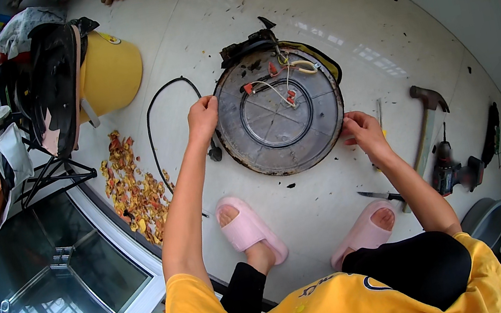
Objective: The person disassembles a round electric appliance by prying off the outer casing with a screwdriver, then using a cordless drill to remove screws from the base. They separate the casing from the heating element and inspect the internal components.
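Note:
A round, upturned appliance base point(280, 114) lies on the white floor, its grey metal underside up, with white wires and red connectors point(282, 87) on it. My left hand point(201, 115) pinches the black power cord point(162, 95) at the base's left edge. My right hand point(361, 130) grips the base's right rim. A black hinge part sticks out at the far side of the base.
A hammer point(425, 115), a cordless drill point(448, 168) and a knife point(378, 195) lie on the floor to the right. A yellow appliance body point(108, 71) lies at the upper left beside a heap of dried peels point(131, 184). My feet in pink slippers point(251, 230) stand near the base.

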The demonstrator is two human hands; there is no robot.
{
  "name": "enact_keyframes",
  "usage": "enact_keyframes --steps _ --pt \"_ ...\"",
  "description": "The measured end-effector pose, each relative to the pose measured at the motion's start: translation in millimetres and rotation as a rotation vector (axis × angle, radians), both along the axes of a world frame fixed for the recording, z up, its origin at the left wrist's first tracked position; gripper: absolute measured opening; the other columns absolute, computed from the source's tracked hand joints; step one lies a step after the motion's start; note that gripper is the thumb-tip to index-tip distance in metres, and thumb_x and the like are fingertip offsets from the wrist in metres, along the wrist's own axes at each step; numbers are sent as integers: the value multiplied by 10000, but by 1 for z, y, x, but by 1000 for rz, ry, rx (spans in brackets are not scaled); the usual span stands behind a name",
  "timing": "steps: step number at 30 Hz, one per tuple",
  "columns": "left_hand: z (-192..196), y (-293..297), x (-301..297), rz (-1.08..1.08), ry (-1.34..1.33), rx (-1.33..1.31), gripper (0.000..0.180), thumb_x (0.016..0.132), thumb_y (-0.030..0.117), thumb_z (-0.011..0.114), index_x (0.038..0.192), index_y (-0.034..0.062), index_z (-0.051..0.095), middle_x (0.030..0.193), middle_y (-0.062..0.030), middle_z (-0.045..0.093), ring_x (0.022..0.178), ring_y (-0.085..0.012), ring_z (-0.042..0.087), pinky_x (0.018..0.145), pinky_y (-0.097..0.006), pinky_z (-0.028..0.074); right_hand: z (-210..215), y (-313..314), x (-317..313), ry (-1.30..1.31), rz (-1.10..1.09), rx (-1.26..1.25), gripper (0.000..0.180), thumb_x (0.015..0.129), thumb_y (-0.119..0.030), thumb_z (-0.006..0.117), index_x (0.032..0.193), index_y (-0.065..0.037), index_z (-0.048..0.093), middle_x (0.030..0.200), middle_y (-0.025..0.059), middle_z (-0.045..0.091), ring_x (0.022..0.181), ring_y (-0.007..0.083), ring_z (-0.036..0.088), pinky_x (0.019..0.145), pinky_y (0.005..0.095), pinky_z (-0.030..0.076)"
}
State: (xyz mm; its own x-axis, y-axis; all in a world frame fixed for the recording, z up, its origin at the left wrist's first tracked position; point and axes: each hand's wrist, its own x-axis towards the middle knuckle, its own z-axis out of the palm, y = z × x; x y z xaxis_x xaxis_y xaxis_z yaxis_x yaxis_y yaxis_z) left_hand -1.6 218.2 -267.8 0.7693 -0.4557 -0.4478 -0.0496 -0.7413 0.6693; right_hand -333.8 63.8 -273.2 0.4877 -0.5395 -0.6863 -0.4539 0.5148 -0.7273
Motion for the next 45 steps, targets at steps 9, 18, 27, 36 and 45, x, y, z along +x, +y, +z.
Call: enact_keyframes --steps 9,18,27,36,45 --pt "21 4 -23 112 97 -33 353 874 220 556 1087 -58 596 925 -87 648 813 -147 581 738 -277 451 3 -7 3 103 -6 -116 289 848 -163 560 1037 55 570 844 76 622 727 138 599 631 274 513" --pt "29 35 -33 177 232 -172 275 881 144 520 1120 23 585 903 12 620 741 -50 531 606 -205 396 65 25 -2 135 79 -339 284 783 -134 617 967 76 567 796 130 623 677 197 617 647 309 508" --pt "57 41 -18 110 101 -170 228 873 152 564 1069 38 593 889 27 613 714 -25 519 564 -175 351 67 25 10 73 50 -333 252 767 -152 634 884 57 557 730 115 605 635 202 600 623 319 496" --pt "4 11 -59 179 63 -159 176 801 -35 588 975 -19 569 843 -35 594 712 -98 532 665 -212 432 19 -40 5 315 93 -631 254 778 -226 632 790 5 527 693 136 571 641 294 558 619 391 446" --pt "8 22 -80 76 31 -67 144 805 13 600 942 -16 572 820 -57 624 711 -118 568 651 -258 460 14 -23 -14 376 219 -628 195 791 -165 641 803 -7 527 695 140 591 649 302 579 623 400 451"
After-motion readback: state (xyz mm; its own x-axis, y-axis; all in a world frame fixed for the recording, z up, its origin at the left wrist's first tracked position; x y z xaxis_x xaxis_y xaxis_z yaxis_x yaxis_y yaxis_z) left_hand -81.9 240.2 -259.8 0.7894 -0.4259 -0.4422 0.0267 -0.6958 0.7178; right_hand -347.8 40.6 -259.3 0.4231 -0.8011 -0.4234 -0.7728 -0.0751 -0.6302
